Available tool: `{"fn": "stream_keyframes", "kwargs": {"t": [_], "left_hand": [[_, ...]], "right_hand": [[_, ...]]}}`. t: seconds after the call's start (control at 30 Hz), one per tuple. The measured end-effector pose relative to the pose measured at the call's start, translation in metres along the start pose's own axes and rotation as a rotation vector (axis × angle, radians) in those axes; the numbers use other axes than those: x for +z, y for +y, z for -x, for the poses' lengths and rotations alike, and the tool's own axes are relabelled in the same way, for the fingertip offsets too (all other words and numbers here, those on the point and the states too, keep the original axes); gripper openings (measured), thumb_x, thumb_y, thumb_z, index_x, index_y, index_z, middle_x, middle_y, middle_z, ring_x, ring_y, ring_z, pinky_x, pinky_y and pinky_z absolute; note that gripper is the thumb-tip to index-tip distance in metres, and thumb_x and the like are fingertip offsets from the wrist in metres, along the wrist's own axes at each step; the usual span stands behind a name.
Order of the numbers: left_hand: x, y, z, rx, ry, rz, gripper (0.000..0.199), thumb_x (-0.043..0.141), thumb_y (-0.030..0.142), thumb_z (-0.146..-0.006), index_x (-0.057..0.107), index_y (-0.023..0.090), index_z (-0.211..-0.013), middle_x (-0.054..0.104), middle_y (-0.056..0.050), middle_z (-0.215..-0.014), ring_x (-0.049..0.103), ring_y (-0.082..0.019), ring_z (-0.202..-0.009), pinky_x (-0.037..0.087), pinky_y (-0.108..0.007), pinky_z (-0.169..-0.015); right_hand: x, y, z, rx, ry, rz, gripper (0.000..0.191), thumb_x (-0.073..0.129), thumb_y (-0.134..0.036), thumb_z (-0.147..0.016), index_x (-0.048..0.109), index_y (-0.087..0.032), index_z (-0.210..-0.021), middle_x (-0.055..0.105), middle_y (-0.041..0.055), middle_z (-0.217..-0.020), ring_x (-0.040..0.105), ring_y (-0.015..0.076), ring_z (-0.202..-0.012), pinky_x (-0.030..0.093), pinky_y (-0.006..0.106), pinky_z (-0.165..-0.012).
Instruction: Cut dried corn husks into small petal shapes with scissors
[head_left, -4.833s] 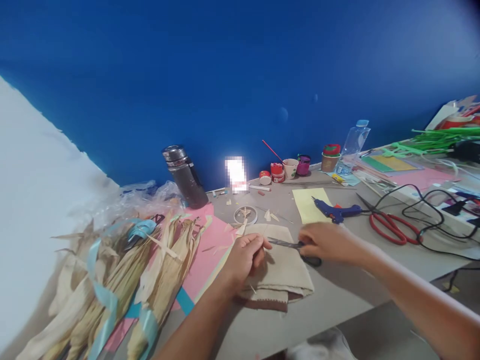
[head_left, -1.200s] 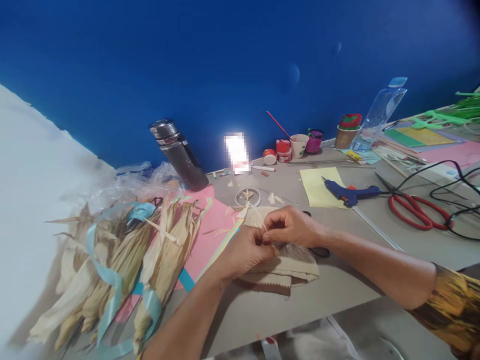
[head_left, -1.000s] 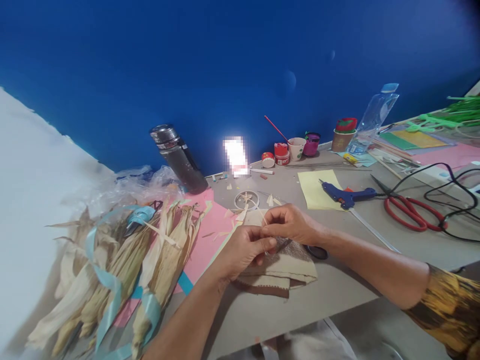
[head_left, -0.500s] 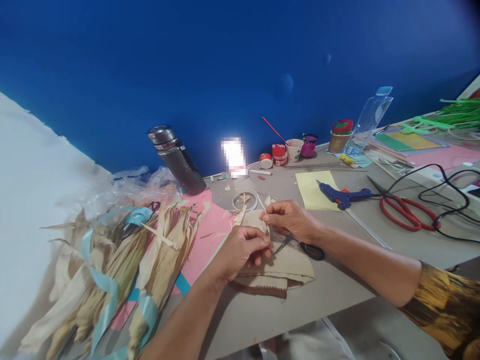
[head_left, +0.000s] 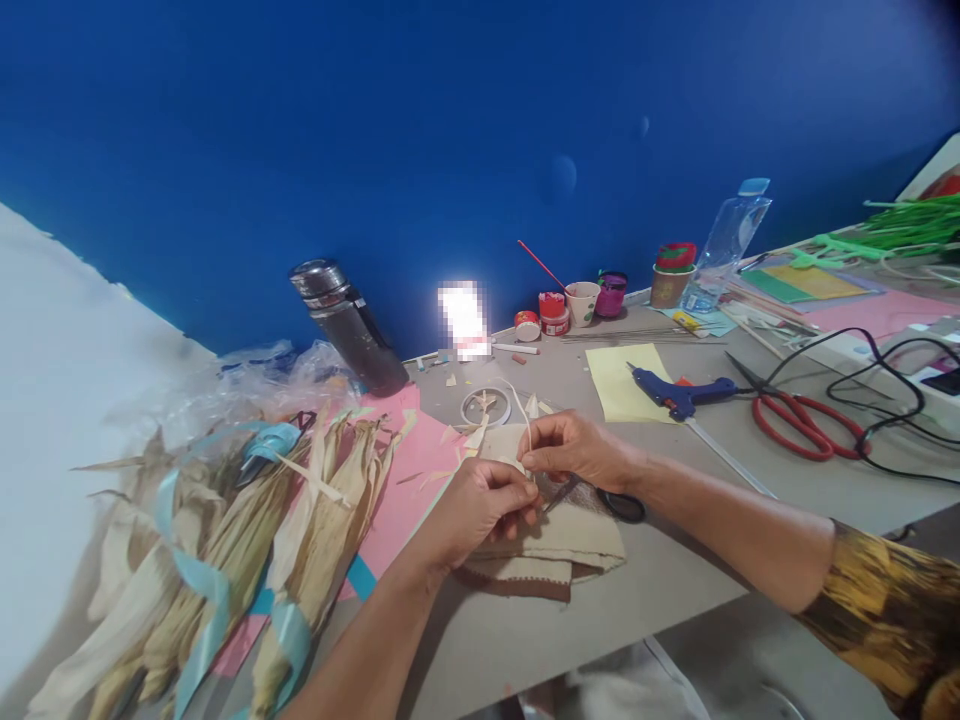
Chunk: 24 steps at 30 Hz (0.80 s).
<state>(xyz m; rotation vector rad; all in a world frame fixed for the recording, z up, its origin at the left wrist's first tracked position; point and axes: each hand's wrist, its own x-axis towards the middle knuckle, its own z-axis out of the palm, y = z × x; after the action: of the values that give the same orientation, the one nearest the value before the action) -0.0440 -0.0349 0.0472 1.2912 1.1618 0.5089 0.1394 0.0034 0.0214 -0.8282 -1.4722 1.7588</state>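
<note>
Both hands meet above a folded beige cloth [head_left: 547, 540] at the table's middle. My right hand [head_left: 574, 450] pinches a thin white strip [head_left: 528, 425], which curves up and back from the fingertips. Just below and to its left, my left hand [head_left: 491, 505] is closed in a pinch on the strip's lower part, mostly hidden by the fingers. Black-handled scissors [head_left: 622, 506] lie on the cloth beside my right hand, their blades partly covered. Behind the hands is a roll of tape [head_left: 486, 406] with a scrap of husk in it.
Dried corn husks [head_left: 232, 560] with blue ribbon and a dark flask [head_left: 352, 330] are at left. On the right lie a blue glue gun [head_left: 686, 393], red-handled scissors [head_left: 810, 425] and black cables. Paint pots [head_left: 553, 315] and a bottle [head_left: 724, 250] stand behind.
The view has shifted slightly. My right hand has moved a little down and closer to my left hand, and more of the white strip shows arching above the fingers.
</note>
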Motion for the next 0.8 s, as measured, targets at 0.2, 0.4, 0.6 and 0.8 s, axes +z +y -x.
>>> {"fn": "stream_keyframes", "kwargs": {"t": [0.2, 0.4, 0.6, 0.8], "left_hand": [[0.0015, -0.0011, -0.0018, 0.049, 0.092, 0.021, 0.027, 0.066, 0.04, -0.076, 0.064, 0.013, -0.071, 0.064, -0.003, -0.065, 0.047, -0.007, -0.044, 0.028, -0.019, -0.039], [0.0003, -0.0014, -0.0019, 0.042, 0.115, -0.085, 0.027, 0.062, 0.036, -0.078, 0.062, 0.014, -0.062, 0.061, -0.001, -0.059, 0.044, -0.007, -0.042, 0.026, -0.02, -0.039], [0.0045, 0.0005, -0.0016, 0.061, 0.161, -0.123, 0.029, 0.057, 0.035, -0.082, 0.062, 0.015, -0.062, 0.06, 0.0, -0.056, 0.043, -0.007, -0.042, 0.029, -0.02, -0.042], [0.0027, -0.005, -0.0043, 0.072, 0.225, -0.164, 0.034, 0.057, 0.04, -0.085, 0.063, 0.015, -0.062, 0.052, 0.001, -0.046, 0.041, -0.008, -0.042, 0.027, -0.02, -0.042]], "right_hand": [[0.0055, 0.0006, 0.0013, -0.031, 0.041, 0.008, 0.04, 0.078, -0.049, -0.07, 0.06, -0.014, -0.074, 0.051, -0.006, -0.057, 0.04, 0.0057, -0.048, 0.031, 0.02, -0.046], [0.0065, 0.0027, 0.0017, -0.047, 0.076, 0.086, 0.028, 0.071, -0.041, -0.076, 0.06, -0.015, -0.075, 0.049, -0.0059, -0.057, 0.04, 0.0068, -0.05, 0.03, 0.021, -0.047], [0.0067, 0.0015, 0.0026, -0.08, 0.156, 0.148, 0.015, 0.067, -0.029, -0.077, 0.061, -0.015, -0.072, 0.051, -0.0047, -0.06, 0.039, 0.0078, -0.054, 0.031, 0.021, -0.051], [0.0081, 0.0016, 0.0004, -0.104, 0.244, 0.145, 0.01, 0.066, -0.025, -0.075, 0.062, -0.016, -0.073, 0.058, -0.0024, -0.066, 0.045, 0.0104, -0.061, 0.036, 0.023, -0.058]]}}
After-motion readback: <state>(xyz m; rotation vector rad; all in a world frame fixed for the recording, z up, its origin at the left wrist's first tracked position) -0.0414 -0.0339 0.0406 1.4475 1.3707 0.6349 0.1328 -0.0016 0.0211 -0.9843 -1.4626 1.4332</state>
